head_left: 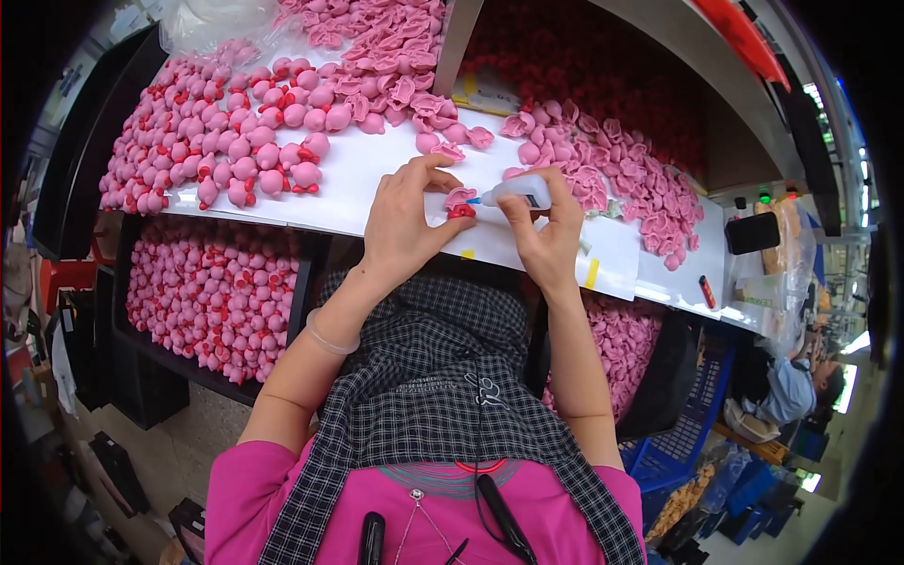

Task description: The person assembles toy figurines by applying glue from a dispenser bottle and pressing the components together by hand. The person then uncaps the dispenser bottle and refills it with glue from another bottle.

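Note:
My left hand (pixel 400 215) pinches a small pink shell-like plastic piece (pixel 460 197) with a red part (pixel 461 212) at its lower side, between thumb and fingers, just above the white worktop (pixel 358 202). From the right, my right hand (pixel 548 235) grips a translucent white squeeze bottle (pixel 524 192), tilted sideways. Its thin blue tip (pixel 475 201) points left and meets or nearly meets the pink piece; I cannot tell whether a drop comes out. Beyond my left fingertips lie a few loose pink pieces (pixel 453 133).
Round pink pieces with red parts (pixel 254 155) cover the worktop's left. Pink shells (pixel 603 160) are heaped at right. Below the edge stand a full black bin (pixel 212 292) on the left and more shells (pixel 621 344) on the right. A red marker-like object (pixel 707 292) lies far right.

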{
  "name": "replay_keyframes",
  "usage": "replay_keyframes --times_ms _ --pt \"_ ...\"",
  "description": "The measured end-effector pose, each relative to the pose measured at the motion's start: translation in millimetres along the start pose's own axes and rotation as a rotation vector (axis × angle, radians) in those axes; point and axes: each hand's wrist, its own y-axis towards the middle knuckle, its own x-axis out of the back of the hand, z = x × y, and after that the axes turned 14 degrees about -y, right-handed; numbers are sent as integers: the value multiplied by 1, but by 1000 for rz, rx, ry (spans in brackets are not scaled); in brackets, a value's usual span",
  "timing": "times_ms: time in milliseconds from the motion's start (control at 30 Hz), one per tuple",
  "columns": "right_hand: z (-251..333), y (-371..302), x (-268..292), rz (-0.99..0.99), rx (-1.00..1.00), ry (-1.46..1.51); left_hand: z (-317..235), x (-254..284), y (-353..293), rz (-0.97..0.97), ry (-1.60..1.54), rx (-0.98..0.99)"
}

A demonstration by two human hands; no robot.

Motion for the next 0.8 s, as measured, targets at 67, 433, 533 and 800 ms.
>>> replay_keyframes --times_ms 67,433,533,800 --pt "-1 2 -2 27 26 -66 -1 0 0 1 1 1" --pt "0 4 -2 95 62 -168 0 0 -1 -4 7 -27" --pt "-1 4 -4 91 76 -170 0 0 -1 -15 23 -46" --pt "0 5 -7 108 77 -167 0 0 -1 -8 16 -17"
